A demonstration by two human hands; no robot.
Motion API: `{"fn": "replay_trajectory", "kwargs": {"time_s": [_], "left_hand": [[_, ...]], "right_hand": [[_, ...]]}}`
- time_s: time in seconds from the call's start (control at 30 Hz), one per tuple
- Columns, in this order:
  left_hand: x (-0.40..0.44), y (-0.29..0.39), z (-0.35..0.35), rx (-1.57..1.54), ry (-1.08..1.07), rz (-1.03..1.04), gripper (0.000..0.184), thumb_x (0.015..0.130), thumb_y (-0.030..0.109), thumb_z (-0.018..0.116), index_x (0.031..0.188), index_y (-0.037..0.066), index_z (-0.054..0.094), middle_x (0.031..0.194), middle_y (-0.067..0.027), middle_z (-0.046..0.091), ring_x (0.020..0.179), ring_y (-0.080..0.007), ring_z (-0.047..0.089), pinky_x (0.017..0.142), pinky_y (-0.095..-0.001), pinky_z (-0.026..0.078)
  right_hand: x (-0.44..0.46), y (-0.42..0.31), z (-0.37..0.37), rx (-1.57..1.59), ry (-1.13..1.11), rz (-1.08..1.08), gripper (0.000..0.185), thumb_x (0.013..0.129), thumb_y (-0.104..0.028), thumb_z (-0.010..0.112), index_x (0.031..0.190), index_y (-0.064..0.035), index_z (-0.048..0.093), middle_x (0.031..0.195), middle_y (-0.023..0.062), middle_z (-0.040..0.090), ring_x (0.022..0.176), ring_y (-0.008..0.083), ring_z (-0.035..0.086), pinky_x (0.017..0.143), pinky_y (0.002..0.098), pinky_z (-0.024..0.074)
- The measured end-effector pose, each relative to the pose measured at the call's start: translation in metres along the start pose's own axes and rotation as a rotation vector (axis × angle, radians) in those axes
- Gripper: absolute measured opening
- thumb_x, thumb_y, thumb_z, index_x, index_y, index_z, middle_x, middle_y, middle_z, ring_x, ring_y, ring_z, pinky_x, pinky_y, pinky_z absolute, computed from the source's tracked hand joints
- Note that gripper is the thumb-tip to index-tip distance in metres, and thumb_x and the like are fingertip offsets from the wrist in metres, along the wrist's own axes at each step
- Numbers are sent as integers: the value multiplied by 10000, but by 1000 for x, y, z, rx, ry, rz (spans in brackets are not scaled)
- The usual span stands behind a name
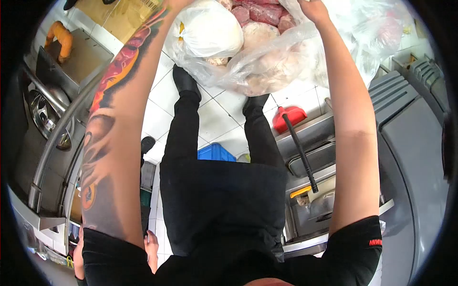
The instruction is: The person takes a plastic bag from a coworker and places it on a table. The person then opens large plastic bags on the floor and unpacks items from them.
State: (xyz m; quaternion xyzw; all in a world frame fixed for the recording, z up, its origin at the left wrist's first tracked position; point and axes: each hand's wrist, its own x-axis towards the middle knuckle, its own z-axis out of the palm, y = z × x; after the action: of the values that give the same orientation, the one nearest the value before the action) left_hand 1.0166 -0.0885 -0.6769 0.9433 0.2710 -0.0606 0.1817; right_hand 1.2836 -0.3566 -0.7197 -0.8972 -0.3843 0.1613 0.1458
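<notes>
Two bare arms reached forward to a clear plastic bag on the white tiled floor, just beyond the shoes. Bare tile lay open between the legs; grey bins bounded the right side and a steel rail the left, with a red dustpan near the bag's right part. Thin, crumpled and see-through, the bag contained a round white bundle, dark red packs and paler pieces. It spread crosswise, long axis left to right; the bundle's gathered end pointed left. The right hand curled its fingers at the film, though pinching could not be told; the left hand was cropped, its fingers unseen.
</notes>
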Motion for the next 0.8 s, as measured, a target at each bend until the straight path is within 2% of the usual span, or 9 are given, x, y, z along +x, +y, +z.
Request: {"fn": "replay_trajectory", "kwargs": {"time_s": [0.07, 0.13, 0.23, 0.3, 0.4, 0.47, 0.63, 0.7, 0.8], "left_hand": [[-7, 15, 14, 52, -171, 73, 692, 810, 441, 697, 1404, 202, 436, 1442, -108, 420, 1361, -334, 347, 1019, -579, 385], [-26, 31, 33, 105, -358, 154, 711, 804, 421, 709, 1425, 238, 415, 1481, -88, 386, 1392, -329, 309, 1020, -612, 377], [-81, 53, 58, 105, -461, 189, 737, 798, 400, 720, 1447, 275, 394, 1520, -67, 352, 1424, -324, 271, 1021, -646, 369], [-107, 63, 71, 187, -374, 137, 695, 803, 393, 726, 1412, 224, 438, 1484, -43, 398, 1421, -266, 284, 1027, -643, 350], [-110, 65, 87, 251, -392, 119, 755, 772, 403, 754, 1427, 271, 402, 1512, -37, 335, 1446, -268, 208, 996, -741, 286], [-106, 65, 86, 356, -372, 232, 627, 751, 428, 767, 1280, 173, 545, 1211, -5, 587, 1263, -238, 453, 945, -627, 354], [-95, 76, 90, 352, -410, 219, 559, 730, 455, 776, 1157, 134, 612, 1107, -19, 622, 1141, -222, 519, 946, -507, 364], [-97, 79, 94, 360, -355, 196, 538, 727, 461, 776, 1123, 125, 634, 1086, -19, 633, 1122, -216, 529, 935, -472, 371], [-104, 80, 91, 393, -489, 227, 546, 730, 476, 761, 1125, 131, 610, 1088, -43, 616, 1109, -221, 534, 908, -441, 388]], "right_hand": [[-11, -24, -25, 32, -72, 30, 530, 851, -374, 611, 1148, 65, 605, 1114, 297, 628, 1059, 415, 611, 929, 443, 483], [-29, -45, -33, -192, -371, 18, 518, 877, -453, 449, 1293, -163, 558, 1149, 202, 654, 1106, 358, 608, 953, 446, 458], [-67, -49, -23, -440, -718, -41, 464, 920, -441, 405, 1371, -358, 474, 1226, 80, 641, 1181, 309, 571, 1038, 536, 371], [-92, -23, -16, -338, -836, -58, 516, 885, -551, 503, 1295, -249, 580, 1210, 155, 637, 1155, 345, 579, 983, 453, 442], [-123, 41, -13, -657, -1107, 28, 416, 920, -424, 494, 1243, -193, 616, 1227, 138, 630, 1142, 302, 597, 963, 440, 464], [-128, 52, -23, -774, -1196, 57, 409, 926, -411, 486, 1240, -185, 620, 1239, 136, 624, 1146, 295, 596, 966, 435, 464], [-90, 55, -40, -598, -702, 301, 534, 905, -505, 497, 1291, -144, 575, 1270, 163, 602, 1165, 325, 578, 973, 431, 456], [-59, 47, -45, -302, -345, 117, 574, 890, -523, 468, 1274, -111, 574, 1272, 172, 595, 1183, 338, 560, 979, 432, 453], [-23, 37, -44, -480, -539, 214, 549, 848, -381, 609, 1181, 56, 596, 1131, 298, 622, 1063, 423, 607, 931, 451, 483]]}}
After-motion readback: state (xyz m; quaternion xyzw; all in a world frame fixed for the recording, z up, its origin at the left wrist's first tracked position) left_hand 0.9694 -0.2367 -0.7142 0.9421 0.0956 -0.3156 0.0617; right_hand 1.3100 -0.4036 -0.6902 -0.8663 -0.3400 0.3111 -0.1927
